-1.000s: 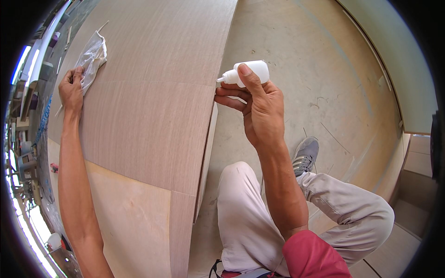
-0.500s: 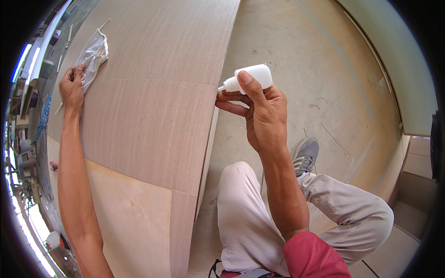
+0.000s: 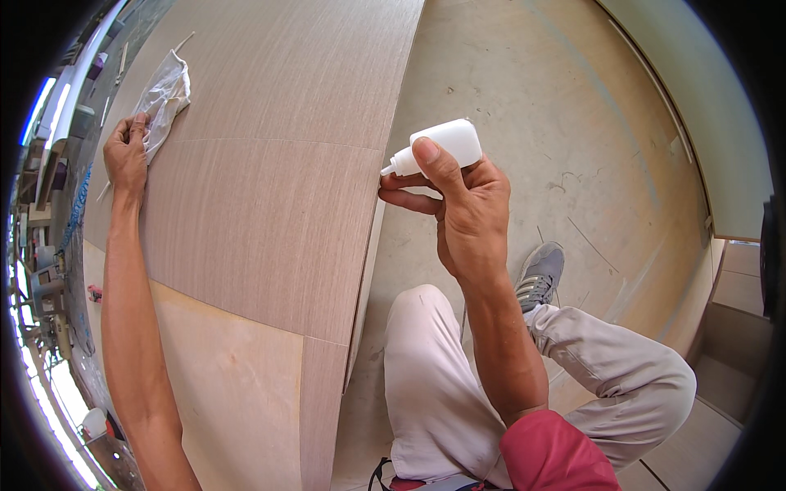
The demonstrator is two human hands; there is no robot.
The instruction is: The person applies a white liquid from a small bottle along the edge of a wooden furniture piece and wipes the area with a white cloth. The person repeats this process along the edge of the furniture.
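Observation:
A small white squeeze bottle (image 3: 450, 141) is gripped in my right hand (image 3: 471, 200), closed around it with the thumb on top. Its narrow nozzle points left and slightly down, right at the long edge of a wood-grain panel (image 3: 254, 213). The lower fingers of that hand rest by the same edge, under the nozzle. On the far left of the panel, my left hand (image 3: 127, 155) is closed on a crumpled clear plastic bag (image 3: 168, 98). A thin strip shows beyond the bag's top.
A paler bare wood section (image 3: 229, 352) adjoins the panel's near end. Below on the right lies a dusty, scuffed board surface (image 3: 524, 98), with my grey shoe (image 3: 540, 274) on it. A pale upright panel (image 3: 696, 98) borders the right side. Cluttered items line the far left.
The bottle has tilted more, and its nozzle tip has shifted slightly toward me along the panel edge. My left hand and the bag have barely moved.

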